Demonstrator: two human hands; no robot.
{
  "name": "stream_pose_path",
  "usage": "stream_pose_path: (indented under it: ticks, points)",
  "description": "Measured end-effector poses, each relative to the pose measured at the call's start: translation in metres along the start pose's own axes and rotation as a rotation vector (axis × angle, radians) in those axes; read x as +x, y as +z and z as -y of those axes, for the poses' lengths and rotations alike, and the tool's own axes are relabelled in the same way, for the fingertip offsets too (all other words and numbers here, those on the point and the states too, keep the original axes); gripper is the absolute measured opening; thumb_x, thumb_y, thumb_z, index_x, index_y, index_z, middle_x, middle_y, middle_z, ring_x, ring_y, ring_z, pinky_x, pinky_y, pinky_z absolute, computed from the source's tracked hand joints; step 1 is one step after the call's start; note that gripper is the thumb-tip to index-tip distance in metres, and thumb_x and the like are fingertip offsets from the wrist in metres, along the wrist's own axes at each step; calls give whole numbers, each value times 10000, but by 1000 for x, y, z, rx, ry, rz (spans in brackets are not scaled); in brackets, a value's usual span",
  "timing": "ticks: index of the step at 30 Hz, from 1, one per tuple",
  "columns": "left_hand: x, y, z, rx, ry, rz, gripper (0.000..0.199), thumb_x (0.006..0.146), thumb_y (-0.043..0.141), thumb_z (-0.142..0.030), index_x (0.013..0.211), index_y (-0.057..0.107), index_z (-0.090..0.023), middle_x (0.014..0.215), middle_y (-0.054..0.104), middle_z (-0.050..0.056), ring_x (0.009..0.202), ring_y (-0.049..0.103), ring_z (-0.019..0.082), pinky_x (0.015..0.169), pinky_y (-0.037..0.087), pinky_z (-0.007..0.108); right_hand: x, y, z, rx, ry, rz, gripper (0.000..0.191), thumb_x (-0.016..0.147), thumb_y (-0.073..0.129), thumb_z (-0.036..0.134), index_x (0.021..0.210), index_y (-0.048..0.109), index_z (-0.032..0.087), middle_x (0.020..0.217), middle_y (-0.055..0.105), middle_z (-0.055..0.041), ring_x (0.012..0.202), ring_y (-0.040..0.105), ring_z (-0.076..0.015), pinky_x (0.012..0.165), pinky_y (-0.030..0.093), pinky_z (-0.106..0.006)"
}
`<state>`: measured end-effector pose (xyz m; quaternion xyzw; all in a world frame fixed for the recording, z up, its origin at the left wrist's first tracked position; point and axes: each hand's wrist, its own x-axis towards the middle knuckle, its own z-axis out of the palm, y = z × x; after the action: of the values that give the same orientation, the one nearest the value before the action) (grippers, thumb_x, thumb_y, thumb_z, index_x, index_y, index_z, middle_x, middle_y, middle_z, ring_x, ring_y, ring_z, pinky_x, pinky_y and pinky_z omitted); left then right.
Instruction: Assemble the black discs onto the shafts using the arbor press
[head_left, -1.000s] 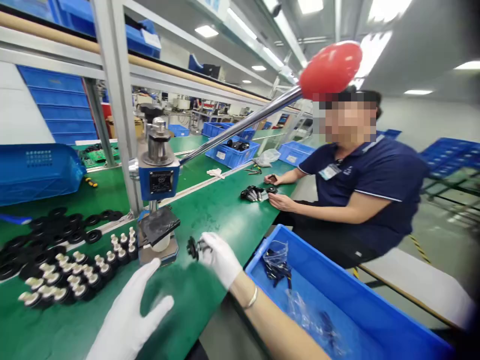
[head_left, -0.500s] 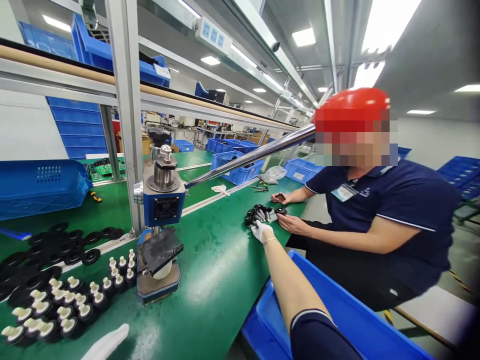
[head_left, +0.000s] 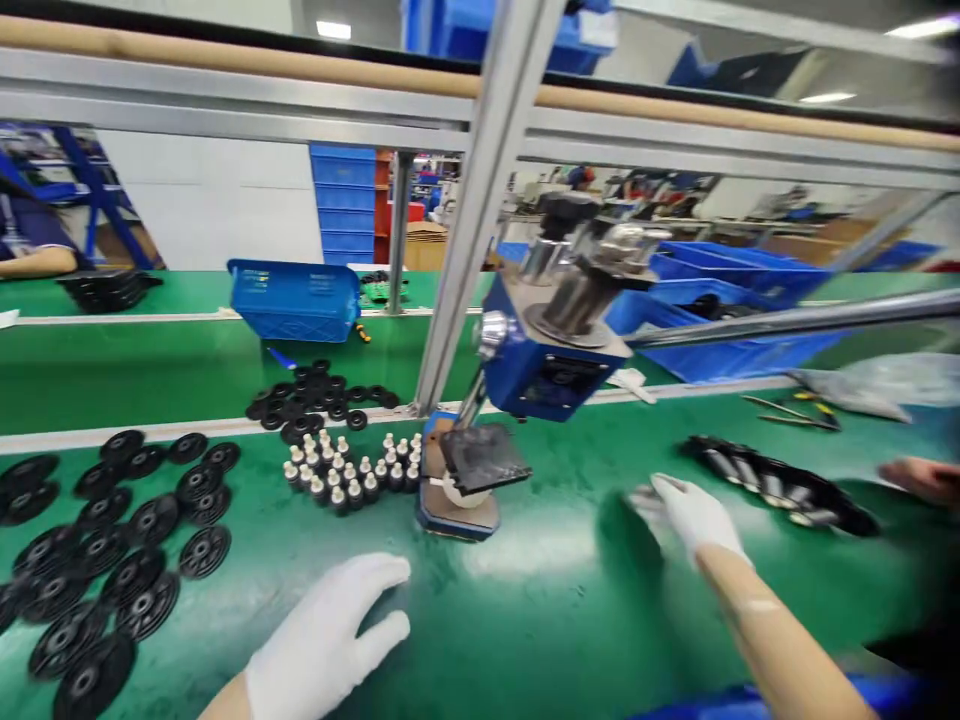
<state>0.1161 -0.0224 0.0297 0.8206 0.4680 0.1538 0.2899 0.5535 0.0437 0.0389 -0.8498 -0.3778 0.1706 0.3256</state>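
My left hand [head_left: 330,630], in a white glove, hovers over the front of the green table with thumb and fingers apart and nothing between them. To the right is my right hand [head_left: 694,515], also gloved, low over the table; its fingertips are smeared by motion, so any held thing cannot be made out. Between and beyond my hands stands a blue lever press [head_left: 559,350] with a black plate [head_left: 486,458] at its base. Left of the press are several black parts with cream stems [head_left: 352,475]. Beyond my right hand lies a row of black and silver parts [head_left: 772,485].
Black ribbed discs [head_left: 135,540] cover the table's left side, with smaller black rings [head_left: 319,395] behind. A blue bin [head_left: 296,300] stands at the back. The press's long lever [head_left: 795,318] reaches right. A co-worker's hand [head_left: 919,478] is at the right edge.
The view has swung left toward the press. My right hand has come away from the black and silver parts, back toward the press. My left hand now shows fully, with its fingers spread.
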Motion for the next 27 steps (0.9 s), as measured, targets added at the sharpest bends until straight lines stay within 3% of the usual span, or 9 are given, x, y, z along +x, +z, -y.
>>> stream_pose_path:
  ticks: [3, 5, 6, 9, 12, 15, 19, 23, 27]
  points:
    - [-3, -14, 17, 47, -6, -138, 363, 908, 502, -350, 1266, 553, -306, 1332, 587, 22, 1223, 553, 216, 1048, 456, 391, -45, 9, 6, -27, 16, 377, 331, 881, 558, 335, 622, 643, 148, 622, 660, -115, 471, 589, -107, 469, 382, -269]
    - [1, -30, 34, 79, -25, -274, 363, 938, 435, -302, 1288, 527, -276, 1354, 563, 34, 1260, 512, 202, 1094, 403, 396, -88, 24, 15, -8, -57, 759, 309, 833, 585, 446, 671, 666, 196, 663, 684, -92, 489, 611, -146, 426, 378, -248]
    - [5, -40, 44, 89, -37, -346, 363, 947, 405, -282, 1290, 522, -257, 1358, 555, 43, 1271, 498, 195, 1111, 378, 397, -111, 35, 24, -2, -145, 881, 289, 819, 597, 454, 704, 681, 202, 679, 693, -77, 508, 617, -156, 432, 398, -239]
    - [24, -71, 76, 93, -81, -510, 367, 960, 352, -283, 1272, 528, -206, 1354, 549, 66, 1283, 477, 188, 1137, 328, 399, -171, 82, 66, 32, -394, 1018, 234, 858, 539, 384, 894, 715, 235, 725, 704, -33, 555, 634, -153, 450, 410, -215]
    - [45, -95, 105, 96, -82, -525, 383, 955, 346, -308, 1257, 540, -174, 1357, 547, 82, 1289, 470, 198, 1136, 319, 402, -214, 139, 122, 82, -604, 965, 321, 897, 483, 314, 1160, 646, 228, 728, 705, -5, 561, 638, -131, 487, 417, -203]
    - [59, -107, 121, 94, -30, -454, 372, 944, 365, -304, 1208, 584, -163, 1308, 593, 78, 1244, 519, 189, 1105, 367, 365, -241, 196, 174, 3, -764, 794, 425, 927, 462, 302, 1343, 501, 223, 725, 705, 18, 555, 645, -121, 518, 431, -201]
    - [72, -118, 124, 80, 52, -341, 390, 967, 333, -320, 1208, 593, -159, 1291, 612, 71, 1222, 542, 165, 1089, 388, 326, -259, 256, 219, -84, -750, 569, 469, 958, 426, 295, 1397, 399, 130, 940, 717, -105, 801, 697, -203, 659, 477, -256]
    - [83, -123, 120, 89, 128, -176, 357, 970, 392, -378, 1173, 618, -191, 1242, 640, 54, 1179, 571, 167, 1054, 427, 338, -259, 290, 229, -186, -716, 451, 373, 983, 338, 272, 1193, 556, 54, 910, 704, -205, 804, 699, -276, 665, 486, -321]
    - [87, -108, 118, 140, 145, -89, 349, 948, 487, -380, 1167, 598, -131, 1230, 588, 81, 1111, 590, 231, 967, 477, 431, -255, 302, 208, -247, -862, 490, 362, 967, 338, 240, 954, 661, 77, 838, 703, -220, 782, 692, -280, 672, 482, -329]
